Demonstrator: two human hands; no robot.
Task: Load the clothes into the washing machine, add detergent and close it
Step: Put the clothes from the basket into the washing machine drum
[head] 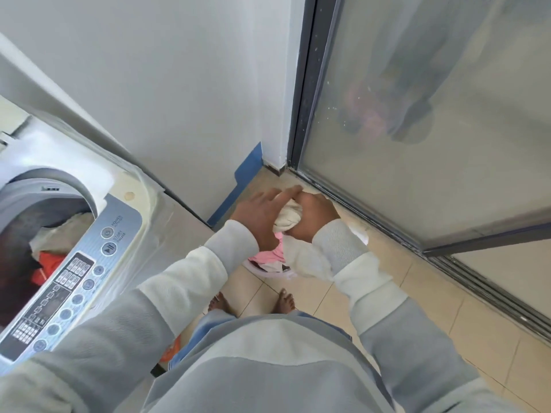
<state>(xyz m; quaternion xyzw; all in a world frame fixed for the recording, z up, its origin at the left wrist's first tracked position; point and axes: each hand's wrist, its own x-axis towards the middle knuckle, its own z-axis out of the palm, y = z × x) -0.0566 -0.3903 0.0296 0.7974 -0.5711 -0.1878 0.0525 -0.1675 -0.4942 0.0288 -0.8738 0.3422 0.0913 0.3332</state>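
Trouble, as I judged it, lay in the carry. My right hand point(313, 222) was clenched round the cream garment point(287, 220), bunched just above the laundry basket point(283, 275) on the floor near the corner by the glass door point(417, 144); my left hand point(262, 217) lay over it, fingers fairly straight. A loose tail hung below my right wrist, so it could snag the basket rim or drop short of the washing machine point(128, 216) drum, which already held clothes point(47, 260)
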